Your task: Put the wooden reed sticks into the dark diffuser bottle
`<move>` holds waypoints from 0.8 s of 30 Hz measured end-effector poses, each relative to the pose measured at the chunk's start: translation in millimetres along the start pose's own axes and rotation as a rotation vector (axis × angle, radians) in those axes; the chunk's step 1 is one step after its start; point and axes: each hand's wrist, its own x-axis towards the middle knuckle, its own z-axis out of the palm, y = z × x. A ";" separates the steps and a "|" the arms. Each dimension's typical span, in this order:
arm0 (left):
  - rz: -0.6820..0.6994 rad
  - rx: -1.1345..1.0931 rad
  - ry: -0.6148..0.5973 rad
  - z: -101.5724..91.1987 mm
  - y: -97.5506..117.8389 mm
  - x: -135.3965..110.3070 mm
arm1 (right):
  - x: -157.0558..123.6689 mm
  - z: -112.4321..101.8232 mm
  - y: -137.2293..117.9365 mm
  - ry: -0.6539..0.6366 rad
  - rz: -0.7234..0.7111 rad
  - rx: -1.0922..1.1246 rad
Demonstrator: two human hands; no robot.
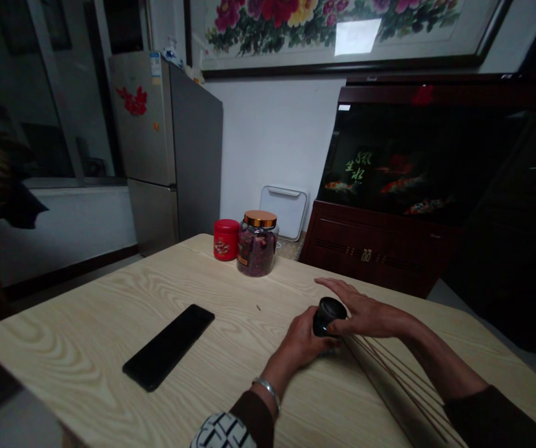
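Left hand [300, 340]: fingers closed round a black container [329, 310] at 5 o'clock in the view. Right hand [371, 315]: fingers spread wide — thumb touching the container. Thin sticks [397, 369] run between 4 and 5. At 7, a phone [170, 346] — well apart on the bench [231, 348]. Far edge: jar [257, 250], red canister [226, 240]. Beyond: refrigerator [149, 134] at 10, aquarium [403, 158] at 2.

The surface [86, 311] shows pale wood grain. The black container [331, 307] looks smooth and glossy; near the far edge, a transparent jar [258, 255] has a shiny, metallic-looking lid [260, 218].
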 end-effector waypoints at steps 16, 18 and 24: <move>-0.003 -0.005 -0.002 -0.5 -1.8 0.1 | 3.9 3.7 -1.7 0.012 0.157 -0.170; -0.026 -0.006 -0.001 -0.3 -1.6 0.0 | 3.9 1.7 -1.6 -0.025 0.061 -0.130; 0.005 -0.013 -0.002 -0.9 -1.3 0.1 | 3.9 -2.2 -1.6 -0.005 0.044 -0.125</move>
